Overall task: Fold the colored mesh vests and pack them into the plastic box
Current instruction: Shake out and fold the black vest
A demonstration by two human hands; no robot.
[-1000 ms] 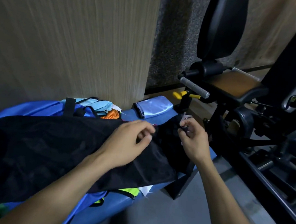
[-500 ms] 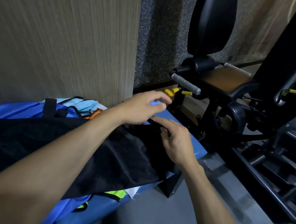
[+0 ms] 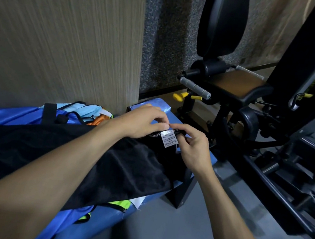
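Wood-grain panelling and a speckled grey wall back a blue padded bench (image 3: 200, 129), with a black exercise machine (image 3: 232, 92) standing just to its right on the grey floor. Blue, orange and light-blue vests (image 3: 88, 112) lie heaped at the bench's far side, and a neon-yellow one (image 3: 119, 204) peeks out underneath. A black mesh vest (image 3: 72, 159) lies spread along the bench, its long axis running left to right. Both forearms reach over it to its right end. The left hand (image 3: 143, 121) pinches the hem with curled fingers; the right hand (image 3: 194, 146) grips the same edge beside a white label (image 3: 169, 139).
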